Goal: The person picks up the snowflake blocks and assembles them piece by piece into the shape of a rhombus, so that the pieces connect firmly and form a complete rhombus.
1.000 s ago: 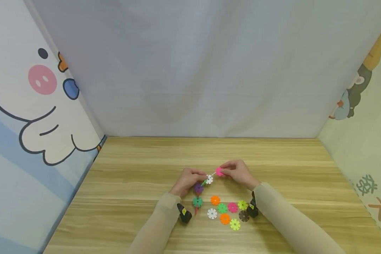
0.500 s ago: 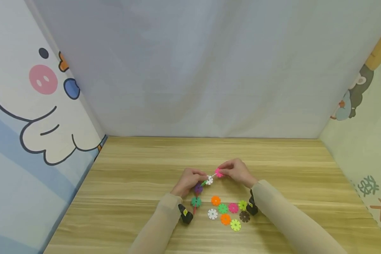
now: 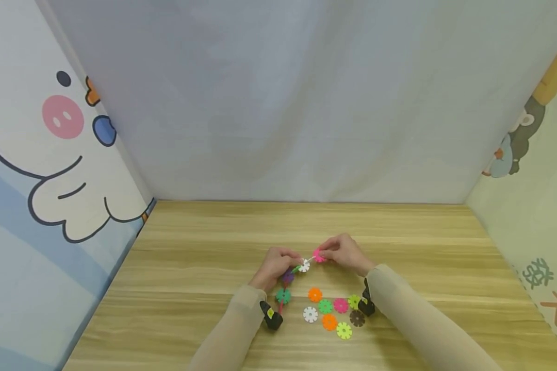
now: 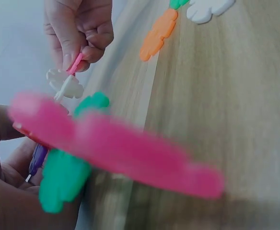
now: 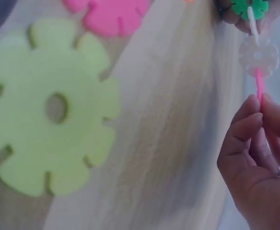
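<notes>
A chain of slotted plastic snowflake discs, joined edge to edge at alternating angles, hangs between both hands above the table. My left hand (image 3: 275,265) grips it beside the purple disc (image 3: 288,276) and a green one. From that hand the chain runs toward me through a teal disc (image 3: 283,296) to a pinkish-red disc (image 4: 121,143), large and blurred in the left wrist view. My right hand (image 3: 347,253) pinches a pink disc (image 5: 259,84) between thumb and fingers. Its slot meets a white disc (image 5: 259,55) at the chain's far end. The left fingertips are partly hidden.
Several loose discs lie flat on the wooden table (image 3: 204,309) nearer me, among them orange (image 3: 315,294), white (image 3: 310,314), brown (image 3: 357,318) and yellow-green (image 3: 344,331). A pale curtain (image 3: 306,103) stands behind the table.
The right hand with the pink disc has come slightly nearer the left hand. The chain's near end has swung a little to the left. The loose discs lie as before.
</notes>
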{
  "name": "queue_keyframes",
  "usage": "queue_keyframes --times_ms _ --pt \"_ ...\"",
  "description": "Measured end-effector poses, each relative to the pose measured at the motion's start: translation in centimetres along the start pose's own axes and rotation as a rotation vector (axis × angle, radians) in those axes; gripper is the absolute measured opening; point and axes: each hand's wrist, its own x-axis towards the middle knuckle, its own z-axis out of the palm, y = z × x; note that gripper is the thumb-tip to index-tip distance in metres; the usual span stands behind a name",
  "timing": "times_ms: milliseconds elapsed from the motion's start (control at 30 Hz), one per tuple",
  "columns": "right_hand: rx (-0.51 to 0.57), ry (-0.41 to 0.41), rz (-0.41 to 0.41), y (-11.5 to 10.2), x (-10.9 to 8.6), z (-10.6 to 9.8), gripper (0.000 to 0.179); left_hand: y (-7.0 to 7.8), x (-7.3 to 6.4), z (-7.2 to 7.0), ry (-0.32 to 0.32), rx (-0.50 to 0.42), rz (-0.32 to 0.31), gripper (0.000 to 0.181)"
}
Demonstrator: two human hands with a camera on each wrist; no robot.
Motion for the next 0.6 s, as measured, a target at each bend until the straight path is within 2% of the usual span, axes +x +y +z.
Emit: queue_keyframes --times_ms 167,300,467,600 --pt "0.046 -0.020 0.008 0.33 0.02 0.15 0.012 -0.18 -0.09 0.05 -0.003 0.005 0.009 0.011" --pt "0.069 -0.033 0.005 0.31 -0.18 0.20 0.011 -0.28 -0.11 -0.03 -0.032 -0.006 0.018 0.011" --pt "0.013 -0.022 -0.018 -0.19 -0.46 0.14 0.012 -0.48 0.03 -0.48 -0.104 -0.077 0.016 0.015" --pt "-0.034 -0.021 -0.037 -0.51 -0.51 -0.07 0.013 -0.50 0.19 -0.66 -0.133 -0.106 0.014 0.017"
